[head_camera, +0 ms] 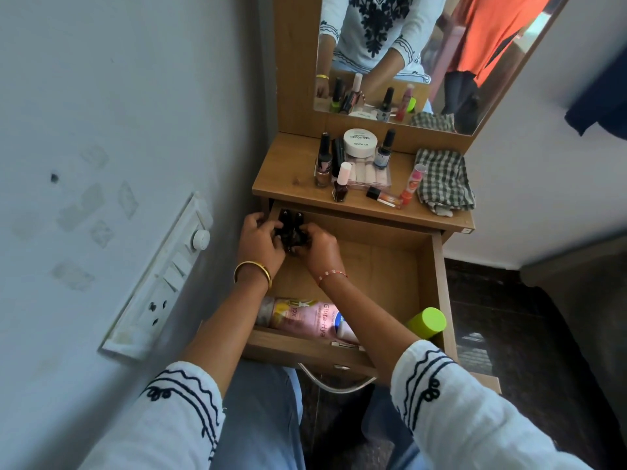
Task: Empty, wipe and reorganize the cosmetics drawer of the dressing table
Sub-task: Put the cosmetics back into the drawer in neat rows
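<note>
The wooden drawer of the dressing table is pulled out. My left hand and my right hand meet at its far left corner, fingers curled around a cluster of dark nail polish bottles. Near the drawer's front lie a pink lotion bottle and a green-capped bottle. On the tabletop stand several nail polish bottles, a white round jar, a lip gloss and an orange tube. A checked cloth lies at the right.
A mirror rises behind the tabletop and reflects me. A wall with a switchboard stands close on the left. A dark tiled floor lies to the right. The drawer's metal handle hangs near my knees.
</note>
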Available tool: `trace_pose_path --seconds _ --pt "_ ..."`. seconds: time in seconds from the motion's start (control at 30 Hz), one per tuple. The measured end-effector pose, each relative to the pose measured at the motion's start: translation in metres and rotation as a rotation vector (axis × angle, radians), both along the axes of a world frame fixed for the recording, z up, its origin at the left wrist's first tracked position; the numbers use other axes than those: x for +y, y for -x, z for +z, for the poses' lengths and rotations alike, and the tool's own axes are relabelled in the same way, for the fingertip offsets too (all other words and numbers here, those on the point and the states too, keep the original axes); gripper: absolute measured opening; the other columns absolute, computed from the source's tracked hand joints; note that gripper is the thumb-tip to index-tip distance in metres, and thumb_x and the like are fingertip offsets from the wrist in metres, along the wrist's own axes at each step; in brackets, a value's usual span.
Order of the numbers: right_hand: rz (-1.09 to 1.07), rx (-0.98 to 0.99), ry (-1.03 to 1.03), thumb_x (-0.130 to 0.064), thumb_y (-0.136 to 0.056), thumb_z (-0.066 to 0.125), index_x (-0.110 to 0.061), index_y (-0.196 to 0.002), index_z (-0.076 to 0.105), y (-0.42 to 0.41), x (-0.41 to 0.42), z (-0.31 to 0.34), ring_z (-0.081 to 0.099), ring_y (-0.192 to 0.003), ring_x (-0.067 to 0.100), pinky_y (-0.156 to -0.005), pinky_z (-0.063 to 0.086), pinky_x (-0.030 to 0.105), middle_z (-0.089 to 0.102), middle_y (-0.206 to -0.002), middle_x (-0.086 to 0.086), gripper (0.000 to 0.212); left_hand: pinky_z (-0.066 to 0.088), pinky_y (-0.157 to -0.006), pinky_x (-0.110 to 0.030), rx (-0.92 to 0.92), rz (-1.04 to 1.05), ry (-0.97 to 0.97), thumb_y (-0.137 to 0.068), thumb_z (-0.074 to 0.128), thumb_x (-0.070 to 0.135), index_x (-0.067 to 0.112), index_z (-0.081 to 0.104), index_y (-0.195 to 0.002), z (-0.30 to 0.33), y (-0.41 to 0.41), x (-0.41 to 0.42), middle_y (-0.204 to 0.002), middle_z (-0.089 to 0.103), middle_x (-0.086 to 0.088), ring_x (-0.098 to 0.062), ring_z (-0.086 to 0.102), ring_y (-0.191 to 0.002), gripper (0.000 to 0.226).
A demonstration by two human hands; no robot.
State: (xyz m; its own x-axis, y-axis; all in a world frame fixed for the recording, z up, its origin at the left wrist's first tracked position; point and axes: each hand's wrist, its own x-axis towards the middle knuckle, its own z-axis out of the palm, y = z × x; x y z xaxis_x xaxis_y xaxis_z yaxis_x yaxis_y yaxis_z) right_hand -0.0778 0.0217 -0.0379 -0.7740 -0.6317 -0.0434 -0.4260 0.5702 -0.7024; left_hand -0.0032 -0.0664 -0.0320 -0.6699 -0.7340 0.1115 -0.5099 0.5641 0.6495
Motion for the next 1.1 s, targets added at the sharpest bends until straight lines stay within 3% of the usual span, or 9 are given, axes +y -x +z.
trace_pose_path --seconds 0.3,0.5,0.6,0.67,0.77,0.87,1.0,1.03,1.1 --pt "0.006 0.163 0.052 -0.011 -0.086 0.060 -0.006 -0.115 0.059 -0.001 0.020 0.028 0.059 -0.103 0.024 -0.087 0.047 0.030 0.061 -0.115 0.011 0.029 0.040 -0.097 -0.031 0.166 -0.019 0.057 -0.083 0.052 0.000 0.006 0.065 -0.108 0.017 -0.004 0.012 -0.125 0.049 -0.018 -0.031 0.050 -0.116 0.028" --pt "-0.045 0.236 0.199 -0.014 -0.087 0.059 -0.006 -0.098 0.065 0.001 0.035 0.064 0.062 -0.087 0.023 -0.079 0.053 0.034 0.068 -0.096 0.011 0.015 0.037 -0.094 -0.023 0.271 -0.030 0.035 -0.085 0.051 0.002 0.004 0.065 -0.107 0.044 0.002 0.021 -0.115 0.056 -0.018 -0.030 0.054 -0.109 0.026" --pt "-0.112 0.269 0.247 -0.014 -0.088 0.059 -0.006 -0.096 0.067 0.010 0.041 0.090 0.060 -0.079 0.017 -0.073 0.051 0.024 0.069 -0.092 0.010 0.014 0.038 -0.092 -0.022 0.294 -0.049 0.034 -0.088 0.051 0.007 0.007 0.064 -0.109 0.065 0.010 0.024 -0.118 0.058 -0.014 -0.026 0.054 -0.111 0.025" --pt "-0.172 0.283 0.300 -0.015 -0.088 0.058 -0.006 -0.097 0.068 0.019 0.043 0.106 0.060 -0.080 0.014 -0.071 0.046 0.019 0.069 -0.092 0.009 0.015 0.035 -0.084 -0.014 0.322 -0.060 0.016 -0.089 0.050 0.008 0.009 0.064 -0.109 0.076 0.015 0.024 -0.117 0.059 -0.012 -0.024 0.057 -0.107 0.025" --pt "-0.240 0.305 0.345 -0.015 -0.087 0.058 -0.006 -0.094 0.069 0.035 0.044 0.127 0.059 -0.078 0.012 -0.068 0.043 0.019 0.071 -0.089 0.007 0.016 0.032 -0.077 -0.008 0.358 -0.059 -0.028 -0.089 0.049 0.008 0.007 0.063 -0.111 0.090 0.025 0.023 -0.117 0.060 -0.012 -0.022 0.059 -0.106 0.026" --pt "-0.260 0.317 0.354 -0.012 -0.086 0.057 -0.005 -0.090 0.069 0.053 0.041 0.144 0.056 -0.074 0.011 -0.066 0.045 0.019 0.069 -0.083 0.007 0.015 0.034 -0.079 -0.009 0.359 -0.059 -0.077 -0.090 0.049 0.008 0.006 0.061 -0.115 0.100 0.034 0.019 -0.120 0.060 -0.011 -0.021 0.058 -0.111 0.028" --pt "-0.198 0.302 0.238 -0.006 -0.086 0.057 -0.008 -0.089 0.067 0.079 0.027 0.157 0.051 -0.076 0.007 -0.050 0.034 -0.001 0.057 -0.080 -0.001 0.011 0.040 -0.090 -0.017 0.284 -0.088 -0.107 -0.090 0.051 0.012 0.008 0.057 -0.123 0.107 0.049 0.011 -0.127 0.059 -0.009 -0.019 0.057 -0.116 0.033" --pt "-0.167 0.294 0.201 -0.006 -0.086 0.057 -0.013 -0.082 0.065 0.083 0.023 0.159 0.050 -0.077 0.007 -0.049 0.032 -0.002 0.055 -0.081 -0.001 0.011 0.040 -0.094 -0.021 0.262 -0.092 -0.106 -0.090 0.052 0.012 0.009 0.055 -0.125 0.107 0.052 0.011 -0.128 0.059 -0.008 -0.020 0.056 -0.117 0.035" --pt "-0.111 0.309 0.123 -0.005 -0.086 0.055 -0.023 -0.061 0.048 0.090 0.013 0.159 0.047 -0.080 0.008 -0.054 0.029 0.000 0.052 -0.077 -0.004 0.032 0.039 -0.097 -0.022 0.225 -0.118 -0.116 -0.090 0.053 0.013 0.009 0.052 -0.128 0.108 0.057 0.011 -0.131 0.057 -0.008 -0.021 0.054 -0.121 0.039"
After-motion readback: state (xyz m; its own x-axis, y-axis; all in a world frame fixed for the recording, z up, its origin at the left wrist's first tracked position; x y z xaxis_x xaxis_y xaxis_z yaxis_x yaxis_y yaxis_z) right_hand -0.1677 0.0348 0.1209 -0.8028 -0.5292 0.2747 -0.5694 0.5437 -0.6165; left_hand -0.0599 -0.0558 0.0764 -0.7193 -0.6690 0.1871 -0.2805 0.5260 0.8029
